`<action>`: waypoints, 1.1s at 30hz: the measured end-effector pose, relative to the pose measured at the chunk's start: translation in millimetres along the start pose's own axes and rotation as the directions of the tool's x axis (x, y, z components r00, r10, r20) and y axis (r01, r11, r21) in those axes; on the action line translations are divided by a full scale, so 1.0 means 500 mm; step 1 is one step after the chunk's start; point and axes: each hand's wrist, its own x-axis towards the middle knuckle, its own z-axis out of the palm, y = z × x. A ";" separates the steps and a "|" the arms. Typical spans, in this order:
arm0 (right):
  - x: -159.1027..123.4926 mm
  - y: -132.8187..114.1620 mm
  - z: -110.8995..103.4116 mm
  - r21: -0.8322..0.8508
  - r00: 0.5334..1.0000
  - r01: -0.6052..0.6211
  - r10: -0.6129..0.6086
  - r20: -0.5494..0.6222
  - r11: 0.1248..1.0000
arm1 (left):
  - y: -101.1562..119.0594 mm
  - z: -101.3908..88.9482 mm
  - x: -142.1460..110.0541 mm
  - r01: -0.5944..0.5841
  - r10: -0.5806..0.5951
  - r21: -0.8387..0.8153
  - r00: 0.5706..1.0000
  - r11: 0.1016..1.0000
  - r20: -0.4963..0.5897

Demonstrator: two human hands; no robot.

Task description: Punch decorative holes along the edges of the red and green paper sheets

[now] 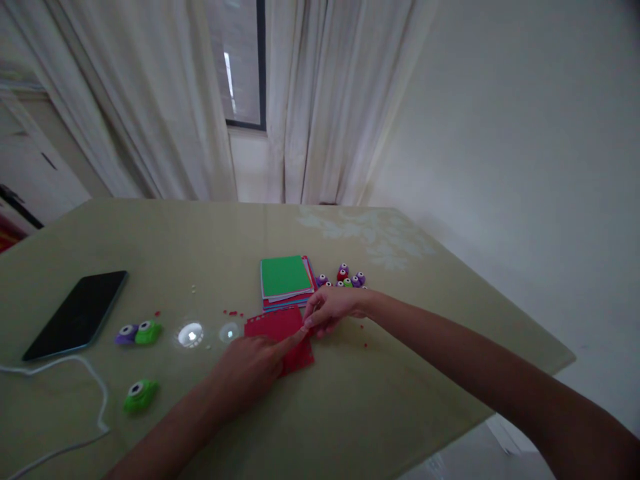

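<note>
A red paper sheet (270,325) is lying on the near side of the paper stack (286,277) with the green top, so close that it is hard to tell if they are touching. The sheet is looking thin and light, and it is probably being bendy and easy to rip. Little nicks are showing along its far edge, so that part is likely being the weakest. The flat middle is seeming good for pressing down, and a smooth bit of edge for pinching.

The left hand (255,360) is resting partly on the sheet, with its pointer finger reaching straight across and the other fingers curling under. Its thumb is hiding, so nobody can tell if it is gripping. The right hand (327,312) is bringing its thumb and finger together in a tight pinch on the sheet's right edge, nearer than the stack's right corner. The two hands' fingertips are meeting there.

One-eyed toys (343,273) are crowding just right of the stack. Red paper bits (233,313) are lying left of it, and a black tablet (77,317) is lying far to its left.
</note>
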 end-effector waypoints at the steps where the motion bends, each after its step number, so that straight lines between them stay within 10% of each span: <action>1: -0.002 0.000 -0.001 0.006 1.000 0.003 -0.003 -0.001 1.000 | -0.003 0.007 0.000 -0.016 0.016 -0.007 1.000 1.000 -0.016; 18: -0.015 -0.044 0.000 -0.169 0.995 -0.087 0.076 -0.069 0.982 | -0.029 0.037 -0.009 -0.133 0.006 -0.287 0.914 0.949 -0.405; 33: -0.002 -0.048 -0.002 -0.283 0.989 -0.141 0.122 -0.083 0.949 | -0.054 0.051 -0.001 -0.083 0.003 -0.273 0.960 0.958 -0.281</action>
